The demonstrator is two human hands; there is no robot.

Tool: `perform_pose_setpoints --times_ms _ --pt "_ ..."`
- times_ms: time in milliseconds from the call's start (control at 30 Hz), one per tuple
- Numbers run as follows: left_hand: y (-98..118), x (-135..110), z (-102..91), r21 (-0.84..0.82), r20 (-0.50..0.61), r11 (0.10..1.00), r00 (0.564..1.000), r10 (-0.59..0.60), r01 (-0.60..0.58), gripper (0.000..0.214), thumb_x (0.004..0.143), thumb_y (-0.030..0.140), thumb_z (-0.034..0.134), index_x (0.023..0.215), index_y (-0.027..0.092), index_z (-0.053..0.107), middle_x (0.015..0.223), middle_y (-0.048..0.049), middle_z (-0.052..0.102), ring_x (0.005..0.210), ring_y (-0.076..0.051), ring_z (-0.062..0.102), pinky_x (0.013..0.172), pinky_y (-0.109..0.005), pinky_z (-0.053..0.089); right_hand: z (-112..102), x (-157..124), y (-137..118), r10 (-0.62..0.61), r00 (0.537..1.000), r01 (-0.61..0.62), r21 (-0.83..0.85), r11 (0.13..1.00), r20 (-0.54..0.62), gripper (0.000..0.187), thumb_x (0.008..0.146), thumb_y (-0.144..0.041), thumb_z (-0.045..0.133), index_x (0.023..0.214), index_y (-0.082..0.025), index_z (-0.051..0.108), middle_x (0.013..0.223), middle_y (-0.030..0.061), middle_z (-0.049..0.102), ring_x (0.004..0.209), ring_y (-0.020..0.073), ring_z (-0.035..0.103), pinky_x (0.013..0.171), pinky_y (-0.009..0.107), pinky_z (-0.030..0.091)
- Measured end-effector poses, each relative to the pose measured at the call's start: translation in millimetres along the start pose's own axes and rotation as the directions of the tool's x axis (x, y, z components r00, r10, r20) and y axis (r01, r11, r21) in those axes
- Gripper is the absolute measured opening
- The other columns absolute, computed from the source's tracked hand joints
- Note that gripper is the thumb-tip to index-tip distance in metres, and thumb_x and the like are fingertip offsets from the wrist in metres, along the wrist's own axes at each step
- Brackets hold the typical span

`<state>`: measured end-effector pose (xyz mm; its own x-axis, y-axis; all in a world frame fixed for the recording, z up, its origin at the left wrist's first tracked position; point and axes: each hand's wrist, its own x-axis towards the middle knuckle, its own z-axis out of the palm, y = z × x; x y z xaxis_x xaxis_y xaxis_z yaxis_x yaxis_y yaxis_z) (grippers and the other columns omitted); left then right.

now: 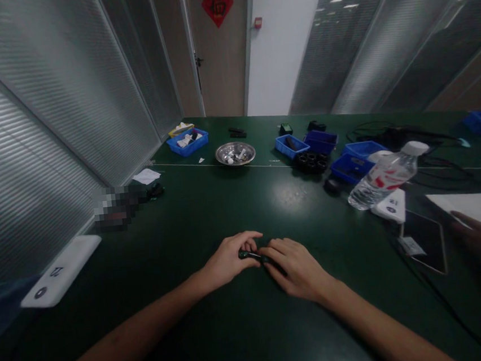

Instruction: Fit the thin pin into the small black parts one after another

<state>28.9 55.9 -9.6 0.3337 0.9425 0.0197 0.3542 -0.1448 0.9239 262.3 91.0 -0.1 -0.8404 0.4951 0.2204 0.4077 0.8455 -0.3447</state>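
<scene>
Watching remotely, I see my left hand and right hand partly curled, holding opposite ends of a slim black rod over the green tabletop; I'd keep both ends aligned, pressure light.

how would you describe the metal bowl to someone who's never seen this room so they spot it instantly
Start at the dark green table and look toward its far end, below the wooden door. There, between a larger blue bin at left and a smaller blue bin at right, sits the metal bowl. It is round and silvery; both bins are box-shaped.
</scene>
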Motion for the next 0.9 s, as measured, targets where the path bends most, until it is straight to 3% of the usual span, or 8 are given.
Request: perform_pose_setpoints --times_ms 233,400,600,733,900 --pt "-2 -5 7.0 0.049 0.032 0.995 0.996 0.088 -0.089 0.064 0.080 0.022 0.082 0.138 0.025 0.057 0.102 -0.0011 0.064 0.096 -0.018 0.062 0.090 -0.034 0.049 1 -6 -4 -0.074 0.997 0.074 -0.047 0.996 0.010 0.019 0.098 -0.022 0.053 0.114 -0.018 0.062 0.100 0.0072 0.064 0.089 0.0205 0.059 0.078 0.034 0.042" --pt "2 -31 3.0 0.137 0.014 0.979 0.989 0.149 -0.150 0.071 0.079 0.030 0.085 0.143 0.025 0.053 0.125 -0.0065 0.062 0.112 -0.022 0.060 0.099 -0.039 0.048 1 -13 -11 -0.081 0.997 0.082 -0.072 0.994 0.017 0.022 0.098 -0.023 0.055 0.117 -0.018 0.062 0.101 0.0068 0.064 0.088 0.0195 0.060 0.077 0.033 0.045" --pt "3 -64 -5.1 0.360 -0.085 0.929 0.989 0.124 -0.086 0.050 0.090 0.039 0.074 0.136 0.024 0.060 0.119 -0.0060 0.063 0.108 -0.023 0.058 0.093 -0.038 0.048 2 -22 -19 -0.075 0.997 0.074 -0.090 0.993 -0.005 0.028 0.099 -0.023 0.054 0.126 -0.020 0.061 0.105 0.0057 0.063 0.087 0.0175 0.060 0.077 0.031 0.047" --pt "5 -55 -6.2 0.347 -0.064 0.933 0.989 0.130 -0.100 0.023 0.096 0.033 0.066 0.114 0.020 0.071 0.109 -0.0042 0.063 0.094 -0.018 0.059 0.082 -0.030 0.047 0 -20 -21 -0.079 0.997 0.078 -0.100 0.992 -0.004 0.028 0.099 -0.023 0.054 0.126 -0.021 0.062 0.103 0.0051 0.062 0.087 0.0175 0.060 0.075 0.031 0.047" --pt "10 -46 -6.1 0.338 -0.045 0.935 0.991 0.129 -0.107 0.018 0.094 0.031 0.066 0.106 0.018 0.073 0.103 -0.0039 0.063 0.086 -0.017 0.058 0.074 -0.028 0.045 -1 -18 -21 -0.080 0.997 0.078 -0.094 0.993 -0.016 0.027 0.099 -0.022 0.054 0.124 -0.020 0.062 0.101 0.0043 0.061 0.084 0.0159 0.059 0.072 0.029 0.046"
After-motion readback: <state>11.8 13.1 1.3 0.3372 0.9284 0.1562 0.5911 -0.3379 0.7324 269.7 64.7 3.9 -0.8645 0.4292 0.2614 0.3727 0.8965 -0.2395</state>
